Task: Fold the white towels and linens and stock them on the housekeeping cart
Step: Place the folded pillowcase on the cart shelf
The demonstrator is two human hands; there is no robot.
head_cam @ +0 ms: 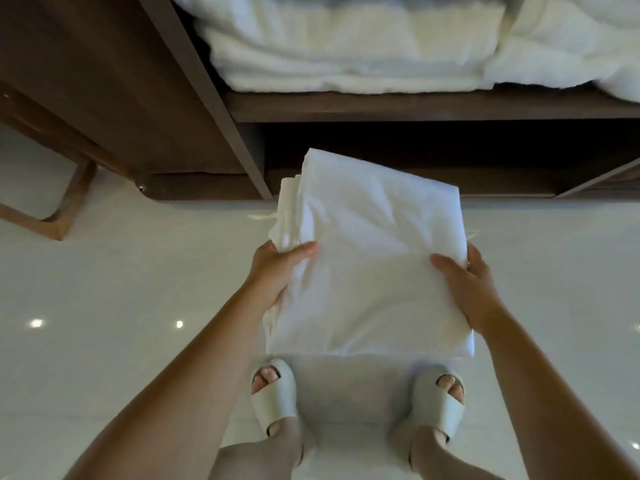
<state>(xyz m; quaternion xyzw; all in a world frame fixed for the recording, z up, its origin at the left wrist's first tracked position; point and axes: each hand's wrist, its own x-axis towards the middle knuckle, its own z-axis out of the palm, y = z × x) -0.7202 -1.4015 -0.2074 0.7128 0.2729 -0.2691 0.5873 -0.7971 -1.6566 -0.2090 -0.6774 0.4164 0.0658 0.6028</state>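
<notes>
A folded white linen sheet [370,258] is held flat in the air above the floor, in front of the dark wooden housekeeping cart [381,107]. My left hand [273,271] grips its left edge, thumb on top and fingers beneath. My right hand [471,289] grips its right edge the same way. The sheet's far end points at the cart's dark lower shelf opening [433,150]. Folded white towels [346,53] lie stacked on the cart's upper shelf.
The cart's dark wooden side panel [114,84] stands at the left, with a wooden frame leg [62,216] beside it. Glossy white floor [104,306] spreads below. My feet in pale slippers [273,396] stand under the sheet. More white bedding [571,46] lies at the upper right.
</notes>
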